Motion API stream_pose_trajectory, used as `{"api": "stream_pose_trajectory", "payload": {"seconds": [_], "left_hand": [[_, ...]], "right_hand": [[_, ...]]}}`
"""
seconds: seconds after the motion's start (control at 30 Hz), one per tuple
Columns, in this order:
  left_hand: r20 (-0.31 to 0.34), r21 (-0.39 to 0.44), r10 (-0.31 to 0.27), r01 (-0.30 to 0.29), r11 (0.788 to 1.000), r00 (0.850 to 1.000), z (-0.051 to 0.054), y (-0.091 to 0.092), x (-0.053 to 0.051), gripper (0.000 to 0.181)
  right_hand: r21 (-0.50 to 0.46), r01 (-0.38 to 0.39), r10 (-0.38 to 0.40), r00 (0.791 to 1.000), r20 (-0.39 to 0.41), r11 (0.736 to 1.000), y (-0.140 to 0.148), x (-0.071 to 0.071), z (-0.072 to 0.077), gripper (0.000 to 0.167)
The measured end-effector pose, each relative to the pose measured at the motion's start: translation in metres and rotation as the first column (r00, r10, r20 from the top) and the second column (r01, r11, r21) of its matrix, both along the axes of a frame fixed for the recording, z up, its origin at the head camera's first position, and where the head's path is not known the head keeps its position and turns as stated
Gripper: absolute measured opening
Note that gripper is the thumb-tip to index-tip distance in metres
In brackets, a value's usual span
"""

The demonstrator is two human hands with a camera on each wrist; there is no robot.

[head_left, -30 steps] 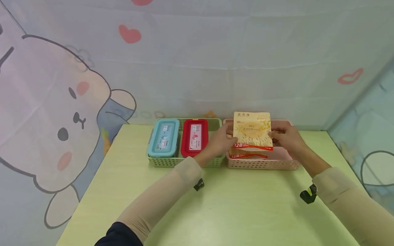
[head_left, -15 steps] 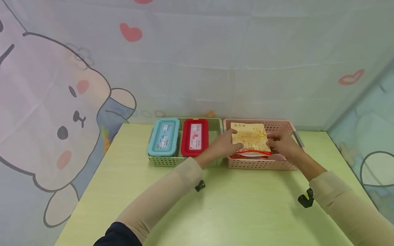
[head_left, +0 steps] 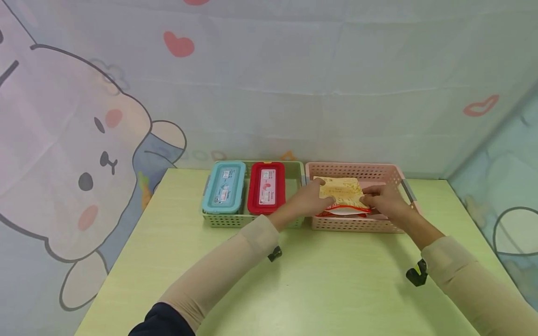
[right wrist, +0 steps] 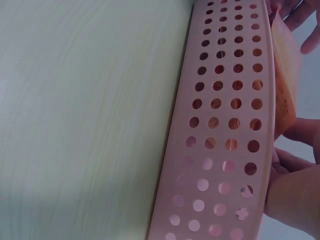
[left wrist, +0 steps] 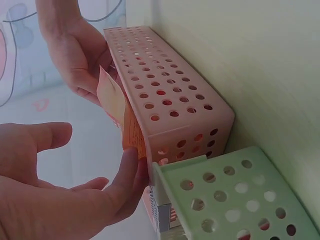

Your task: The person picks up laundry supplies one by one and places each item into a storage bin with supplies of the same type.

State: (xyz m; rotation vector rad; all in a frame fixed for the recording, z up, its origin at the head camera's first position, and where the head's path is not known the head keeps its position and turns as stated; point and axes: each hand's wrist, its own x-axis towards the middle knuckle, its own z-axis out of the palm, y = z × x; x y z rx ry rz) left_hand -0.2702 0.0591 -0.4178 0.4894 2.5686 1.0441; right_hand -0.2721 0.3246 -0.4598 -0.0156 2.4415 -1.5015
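A yellow food pouch [head_left: 341, 190] with a red-printed lower edge lies in the pink basket [head_left: 357, 225], on top of another red-edged pouch that is mostly covered. At the pouch's left side is my left hand [head_left: 310, 199]; in the left wrist view its thumb stands apart from the pouch while its fingertips touch the edge. My right hand [head_left: 385, 201] pinches the pouch's right edge, its thumb at the lower corner in the right wrist view. Its fingertips are partly hidden behind the basket wall.
Directly left of the pink basket stands a green basket [head_left: 222, 223]. Inside it are a blue-lidded box [head_left: 224, 187] and a red-lidded box [head_left: 266, 188]. Both baskets sit toward the back of the pale green table [head_left: 319, 280], near a printed cloth backdrop [head_left: 269, 93].
The pouch has gone down from above the pink basket into it and now lies flatter. Both hands have lowered with it, and the left thumb now stands off the pouch.
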Motion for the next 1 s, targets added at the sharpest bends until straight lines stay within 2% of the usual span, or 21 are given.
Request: {"api": "stream_pose_trajectory", "payload": {"seconds": [0.1,0.3,0.5,0.9,1.0], "left_hand": [[-0.004,-0.012,0.001,-0.001,1.0,1.0,-0.0004,0.001,0.0001,0.067],[0.021,-0.018,0.044,-0.044,0.999,0.999,0.0,0.0024,0.0007,0.071],[0.013,-0.03,0.043,-0.043,0.999,0.999,-0.0009,0.0029,-0.0001,0.073],[0.023,-0.02,0.046,-0.046,0.999,0.999,-0.0013,0.0044,0.0002,0.076],[0.031,-0.014,0.043,-0.043,0.999,0.999,-0.0004,0.0041,0.0012,0.075]], "right_hand": [[-0.016,-0.011,0.011,1.0,0.012,1.0,0.0001,0.0011,0.0005,0.051],[-0.025,-0.03,0.03,0.999,0.026,0.999,0.0003,0.0007,0.0014,0.054],[-0.014,-0.054,0.055,0.998,0.042,0.998,0.001,0.0009,0.002,0.058],[-0.029,-0.006,0.008,0.997,0.077,1.0,-0.0015,0.0001,0.0008,0.056],[-0.029,-0.014,0.016,0.998,0.069,0.999,-0.0015,-0.0008,-0.0006,0.057]]}}
